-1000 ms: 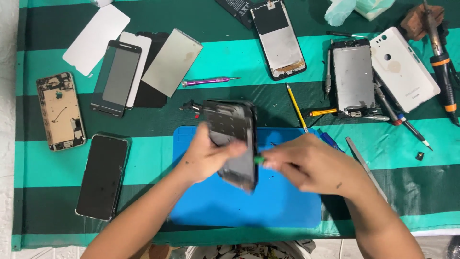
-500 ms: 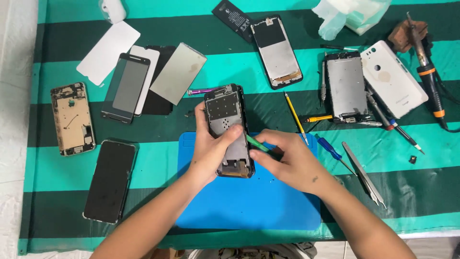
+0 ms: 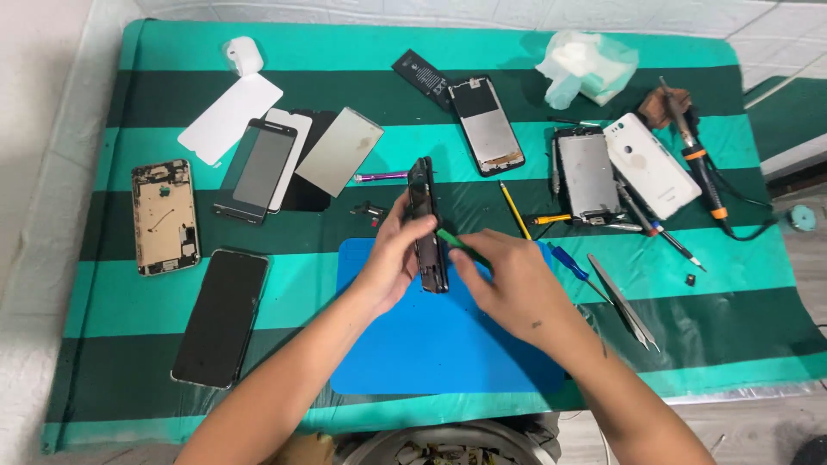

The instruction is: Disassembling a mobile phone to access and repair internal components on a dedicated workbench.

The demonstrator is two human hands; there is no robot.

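Two hands over one blue mat (image 3: 431, 344): left hand (image 3: 392, 258) grips one opened phone (image 3: 428, 226) on edge, upright; right hand (image 3: 508, 288) pinches one green pry tool (image 3: 455, 244) against its side. Beyond: one black phone (image 3: 220, 317), one gold housing (image 3: 162, 215), two yellow-handled tools, one white back cover (image 3: 650, 164), one soldering iron (image 3: 698, 168).

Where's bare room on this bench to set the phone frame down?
Free: the blue mat under both forearms, and the striped cloth left of the black phone. Crowded: the far right, around the soldering iron, white phone back and tweezers.
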